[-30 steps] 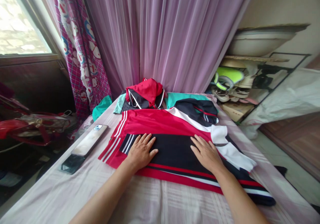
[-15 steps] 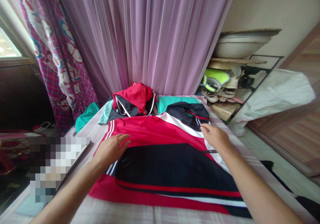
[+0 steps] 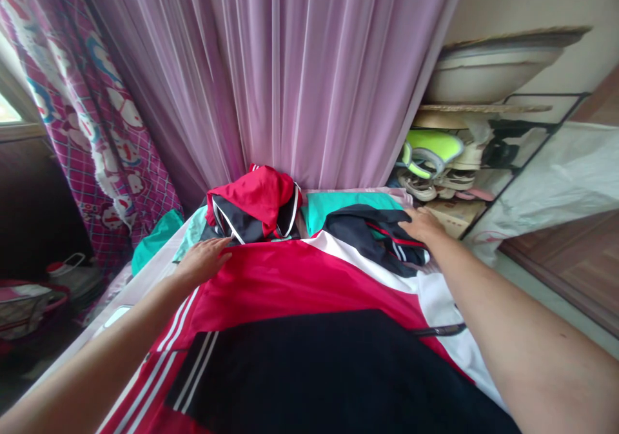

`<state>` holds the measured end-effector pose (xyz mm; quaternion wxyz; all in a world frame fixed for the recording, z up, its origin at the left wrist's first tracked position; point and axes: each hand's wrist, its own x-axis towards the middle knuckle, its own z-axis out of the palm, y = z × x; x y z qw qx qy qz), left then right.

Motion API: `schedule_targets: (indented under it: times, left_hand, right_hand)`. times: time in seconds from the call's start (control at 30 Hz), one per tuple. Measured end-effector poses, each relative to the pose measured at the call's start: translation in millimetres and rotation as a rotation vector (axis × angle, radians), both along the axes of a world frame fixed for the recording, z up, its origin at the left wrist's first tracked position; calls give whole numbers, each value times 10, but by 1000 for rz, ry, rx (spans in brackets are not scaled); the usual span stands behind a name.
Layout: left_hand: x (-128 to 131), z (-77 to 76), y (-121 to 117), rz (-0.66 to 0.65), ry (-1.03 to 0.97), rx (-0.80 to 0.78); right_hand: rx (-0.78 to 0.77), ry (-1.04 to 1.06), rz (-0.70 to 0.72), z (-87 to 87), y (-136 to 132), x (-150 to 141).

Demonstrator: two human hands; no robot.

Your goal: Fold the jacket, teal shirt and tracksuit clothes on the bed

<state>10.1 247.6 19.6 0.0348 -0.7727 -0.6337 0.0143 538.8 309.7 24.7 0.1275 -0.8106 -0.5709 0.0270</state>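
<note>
A red, black and white tracksuit jacket [image 3: 309,279] lies spread over the covered surface before me, with white double stripes down its left side. My left hand [image 3: 206,258] rests at its upper left edge, fingers stretched out and flat. At the upper right, a dark sleeve with red piping and white stripes [image 3: 358,227] lies bunched. My right hand [image 3: 423,226] is at the far end of this sleeve, with bent fingers and thumb on the dark cloth. Just beyond the jacket sits a crumpled red and black garment [image 3: 256,202].
Turquoise cloth [image 3: 319,209] lies behind the jacket, near a purple curtain [image 3: 300,86]. A rack at the right holds a large basin [image 3: 493,73], shoes [image 3: 420,186] and a neon visor [image 3: 432,147]. A white plastic bag [image 3: 556,176] hangs beside it.
Both hands have moved away from me to the jacket's far edge, the left hand also leftward. The view has come closer, and the jacket's near edge has left the picture.
</note>
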Motion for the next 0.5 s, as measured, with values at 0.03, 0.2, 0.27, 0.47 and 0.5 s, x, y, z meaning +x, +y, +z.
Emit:
schedule_targets:
  times: [0.03, 0.2, 0.27, 0.47, 0.5]
  left_hand:
    - [7, -6, 29, 6, 14, -23]
    - [25, 34, 75, -9, 52, -43]
    - [19, 74, 57, -28, 50, -40]
    - [21, 214, -147, -59, 9, 18]
    - [20, 228, -207, -62, 3, 26]
  right_hand:
    - [-4, 12, 18, 17, 21, 4]
    - [163, 313, 77, 331, -121, -64]
    - [229, 627, 216, 556, -296, -119]
    - [102, 1030, 526, 1200, -1107, -253]
    - [41, 1032, 557, 1272, -1274, -262]
